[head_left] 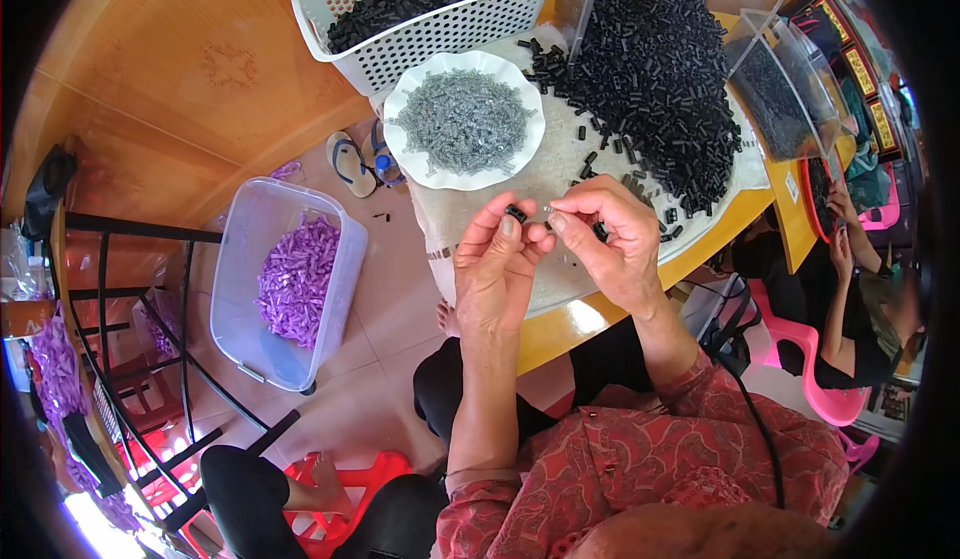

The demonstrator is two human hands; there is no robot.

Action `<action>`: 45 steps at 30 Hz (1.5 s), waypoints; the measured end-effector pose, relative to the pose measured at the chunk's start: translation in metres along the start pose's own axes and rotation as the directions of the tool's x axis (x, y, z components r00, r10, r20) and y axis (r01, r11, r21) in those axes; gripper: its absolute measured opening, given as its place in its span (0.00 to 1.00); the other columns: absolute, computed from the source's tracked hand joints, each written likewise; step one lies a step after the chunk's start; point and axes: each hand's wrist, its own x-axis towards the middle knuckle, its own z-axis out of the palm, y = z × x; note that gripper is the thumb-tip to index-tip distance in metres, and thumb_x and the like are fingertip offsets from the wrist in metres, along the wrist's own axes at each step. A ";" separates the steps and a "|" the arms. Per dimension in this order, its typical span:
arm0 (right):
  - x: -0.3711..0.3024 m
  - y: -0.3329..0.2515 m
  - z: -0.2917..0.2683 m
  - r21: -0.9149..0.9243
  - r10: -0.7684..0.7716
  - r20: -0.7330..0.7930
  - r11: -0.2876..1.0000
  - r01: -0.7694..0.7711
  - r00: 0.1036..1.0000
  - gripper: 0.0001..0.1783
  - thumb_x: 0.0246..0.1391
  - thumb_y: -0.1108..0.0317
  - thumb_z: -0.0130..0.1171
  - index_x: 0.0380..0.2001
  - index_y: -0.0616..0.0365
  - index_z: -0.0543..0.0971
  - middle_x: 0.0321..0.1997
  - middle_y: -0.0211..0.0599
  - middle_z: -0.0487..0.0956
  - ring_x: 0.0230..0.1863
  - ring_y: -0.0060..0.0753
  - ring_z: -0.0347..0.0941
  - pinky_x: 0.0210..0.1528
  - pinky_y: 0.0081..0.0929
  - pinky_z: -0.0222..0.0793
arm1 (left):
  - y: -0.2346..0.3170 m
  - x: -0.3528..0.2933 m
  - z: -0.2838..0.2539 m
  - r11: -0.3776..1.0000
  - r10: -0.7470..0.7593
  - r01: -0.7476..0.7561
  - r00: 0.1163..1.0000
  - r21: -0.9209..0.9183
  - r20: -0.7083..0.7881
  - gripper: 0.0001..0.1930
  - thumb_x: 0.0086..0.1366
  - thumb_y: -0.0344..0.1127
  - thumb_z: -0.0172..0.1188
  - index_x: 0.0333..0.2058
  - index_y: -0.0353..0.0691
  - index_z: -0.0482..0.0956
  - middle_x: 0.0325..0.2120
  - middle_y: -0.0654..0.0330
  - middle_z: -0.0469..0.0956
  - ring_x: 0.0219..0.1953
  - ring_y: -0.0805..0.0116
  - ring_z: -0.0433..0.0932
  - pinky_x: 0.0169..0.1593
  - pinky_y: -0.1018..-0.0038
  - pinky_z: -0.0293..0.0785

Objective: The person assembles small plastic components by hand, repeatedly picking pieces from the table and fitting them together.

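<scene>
My left hand (pixel 497 259) is closed, pinching a small black plastic piece (pixel 515 213) between thumb and finger. Close beside it, my right hand (pixel 612 244) grips a tiny clear piece (pixel 548 210) at its fingertips. Another black piece (pixel 600 230) is tucked among the right fingers. Both hands are raised over the table's near edge. Just beyond them stands a white scalloped plate (pixel 394 149) heaped with small clear pieces (pixel 463 121). A large pile of black plastic pieces (pixel 650 79) spreads over a pale cloth (pixel 450 221) to the right.
A white perforated basket (pixel 440 37) of black pieces stands at the back. Clear plastic boxes (pixel 785 89) flank the pile. On the floor at left, a translucent bin (pixel 232 304) holds purple pieces (pixel 298 279). Another person's hands (pixel 842 224) are at far right; someone's knees show at lower left.
</scene>
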 end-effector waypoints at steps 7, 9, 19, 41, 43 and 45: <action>-0.001 -0.004 0.010 0.016 -0.020 0.028 1.000 0.019 0.999 0.05 0.50 0.80 0.60 0.32 0.65 0.78 0.32 0.38 0.77 0.28 0.23 0.76 0.29 0.18 0.71 | 0.003 -0.001 0.001 0.996 -0.036 0.031 0.997 -0.078 -0.062 0.13 0.64 0.29 0.57 0.47 0.39 0.76 0.41 0.55 0.78 0.35 0.72 0.77 0.46 0.70 0.75; 0.001 -0.003 0.011 0.013 -0.040 0.046 0.999 0.040 0.998 0.04 0.50 0.80 0.60 0.31 0.65 0.78 0.32 0.38 0.78 0.29 0.25 0.78 0.28 0.18 0.72 | 0.002 -0.001 0.000 0.996 -0.040 0.034 0.997 -0.082 -0.068 0.13 0.64 0.28 0.57 0.47 0.39 0.76 0.41 0.55 0.78 0.35 0.72 0.77 0.46 0.70 0.75; 0.006 -0.008 0.012 -0.036 -0.043 0.070 0.998 0.046 0.997 0.03 0.50 0.79 0.60 0.30 0.65 0.78 0.31 0.38 0.77 0.29 0.25 0.78 0.28 0.19 0.73 | 0.001 -0.001 -0.001 0.998 0.065 -0.064 0.997 0.029 -0.043 0.14 0.63 0.24 0.56 0.48 0.38 0.76 0.44 0.52 0.78 0.38 0.71 0.78 0.47 0.70 0.75; -0.014 0.000 0.022 0.003 0.025 -0.053 1.000 -0.025 0.998 0.06 0.50 0.76 0.63 0.32 0.62 0.78 0.31 0.36 0.76 0.26 0.22 0.72 0.27 0.19 0.68 | 0.007 -0.001 -0.001 0.991 0.045 -0.039 0.998 0.125 -0.043 0.11 0.62 0.22 0.55 0.44 0.35 0.77 0.41 0.52 0.79 0.42 0.66 0.77 0.48 0.68 0.75; -0.017 -0.002 0.021 -0.014 -0.030 -0.063 0.999 0.029 0.998 0.06 0.50 0.78 0.61 0.33 0.62 0.77 0.32 0.38 0.76 0.27 0.29 0.73 0.27 0.22 0.69 | 0.010 0.000 -0.002 0.992 0.034 -0.026 0.998 0.127 -0.056 0.11 0.62 0.22 0.54 0.44 0.34 0.77 0.40 0.52 0.78 0.40 0.64 0.78 0.47 0.68 0.75; -0.020 0.000 0.019 -0.099 -0.125 -0.099 0.988 0.115 0.987 0.06 0.49 0.80 0.60 0.33 0.61 0.78 0.31 0.39 0.76 0.27 0.31 0.73 0.28 0.24 0.71 | 0.010 0.000 0.001 0.995 0.016 -0.003 0.992 0.104 -0.127 0.11 0.62 0.23 0.54 0.44 0.33 0.77 0.39 0.51 0.78 0.38 0.63 0.78 0.45 0.66 0.77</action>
